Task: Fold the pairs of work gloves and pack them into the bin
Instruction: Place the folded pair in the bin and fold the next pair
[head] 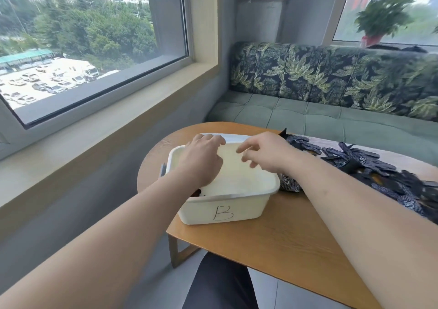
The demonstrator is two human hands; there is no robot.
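A white plastic bin (225, 210) marked "B" stands on the left end of the wooden table (284, 242). Both hands hover over its opening. My left hand (203, 157) is palm down above the bin's left side, fingers loosely spread, holding nothing. My right hand (263, 151) is above the far right rim, fingers apart and empty. Something dark (198, 193) shows inside the bin near the front left, mostly hidden by my forearm. A pile of dark blue dotted work gloves (360, 164) lies on the table to the right. One folded glove bundle (288, 181) sits against the bin's right wall.
A green sofa (331, 116) with a leaf-print backrest runs behind the table. A window sill (118, 119) lies to the left, a potted plant (381, 21) on the far sill. My dark-trousered knee (218, 285) is under the table's front edge.
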